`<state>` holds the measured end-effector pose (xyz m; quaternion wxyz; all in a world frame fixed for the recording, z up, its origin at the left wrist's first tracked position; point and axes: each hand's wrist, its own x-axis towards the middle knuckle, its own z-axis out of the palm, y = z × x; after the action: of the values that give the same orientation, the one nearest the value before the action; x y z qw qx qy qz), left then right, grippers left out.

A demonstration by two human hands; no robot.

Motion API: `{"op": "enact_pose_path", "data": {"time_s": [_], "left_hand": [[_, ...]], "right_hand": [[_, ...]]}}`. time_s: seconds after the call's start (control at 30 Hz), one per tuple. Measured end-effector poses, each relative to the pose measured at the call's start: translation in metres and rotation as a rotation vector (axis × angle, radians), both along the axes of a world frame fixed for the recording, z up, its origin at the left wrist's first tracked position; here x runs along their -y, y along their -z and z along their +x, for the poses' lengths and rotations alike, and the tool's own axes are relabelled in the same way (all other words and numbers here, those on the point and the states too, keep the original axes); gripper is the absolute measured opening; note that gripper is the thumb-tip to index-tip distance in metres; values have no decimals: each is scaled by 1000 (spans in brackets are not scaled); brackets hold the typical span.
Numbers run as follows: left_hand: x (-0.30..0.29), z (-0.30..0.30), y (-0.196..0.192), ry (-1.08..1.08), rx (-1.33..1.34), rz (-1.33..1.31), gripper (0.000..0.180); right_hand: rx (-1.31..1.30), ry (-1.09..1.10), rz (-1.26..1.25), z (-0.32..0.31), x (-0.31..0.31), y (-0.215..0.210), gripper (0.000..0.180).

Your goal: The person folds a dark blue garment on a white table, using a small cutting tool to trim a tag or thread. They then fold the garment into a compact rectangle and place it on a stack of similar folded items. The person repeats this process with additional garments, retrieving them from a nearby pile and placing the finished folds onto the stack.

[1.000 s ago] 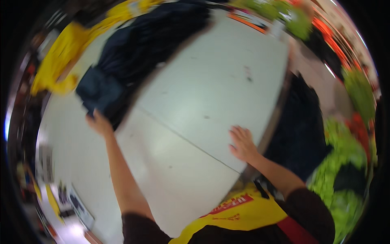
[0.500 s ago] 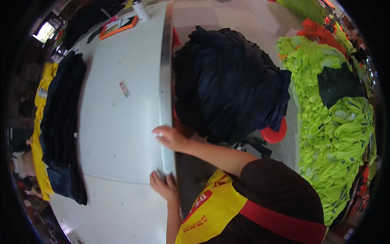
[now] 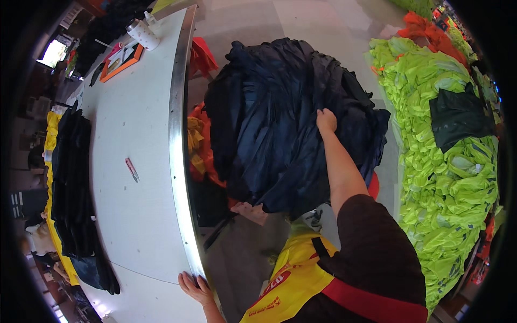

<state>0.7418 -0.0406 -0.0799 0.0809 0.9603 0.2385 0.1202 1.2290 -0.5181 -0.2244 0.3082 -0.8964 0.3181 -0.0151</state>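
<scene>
**Reaching into the dark navy pile beside the table**

Gripping cloth w/ the right hand: fingers are closed on a fold near the top of the dark navy garment pile, arm stretched out from the lower right. Pile sits on the floor just beside the table's long metal-trimmed edge, not on it; orange and yellow fabric shows between pile and table edge.

Left hand rests on the table's near edge, close to the lower corner, fingers spread flat over the rim, holding nothing.

On the table: small red tool lying alone approx mid-surface, well apart from both hands. Stack of dark garments runs along the far long edge, over yellow cloth. At the far end, an orange-framed tray and a white cup-like roll near the corner; can't tell exactly what the roll is.

Right of the navy pile, a big heap of hi-vis lime garments w/ one dark green piece on top. Orange garments lie beyond that heap.
</scene>
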Motion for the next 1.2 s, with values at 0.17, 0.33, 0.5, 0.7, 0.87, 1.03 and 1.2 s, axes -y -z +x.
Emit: {"op": "enact_pose_path", "data": {"time_s": [0.17,0.33,0.5,0.7,0.87,1.03,1.2], "left_hand": [[4,-5,-3,-32,-12,-1,50],[9,0,1,-103,57,-196,43],[77,107,-53,-262,145,-1632,66],[147,70,-56,158,-557,-1664,57],[127,-41,-125,278,-29,-1605,40],[97,-130,-181,705,171,-1022,51],[104,-207,-166,762,289,-619,51]], "right_hand": [[896,278,951,-48,25,-67,31],[786,-515,1133,-150,-33,-227,17],[586,-2189,1461,-275,-156,-320,31],[-247,-2192,2175,-454,-246,-337,38],[950,-1821,771,-445,-227,-352,30],[796,-1100,1092,-374,-204,-331,32],[49,-1581,1695,-380,-225,-313,80]]}}
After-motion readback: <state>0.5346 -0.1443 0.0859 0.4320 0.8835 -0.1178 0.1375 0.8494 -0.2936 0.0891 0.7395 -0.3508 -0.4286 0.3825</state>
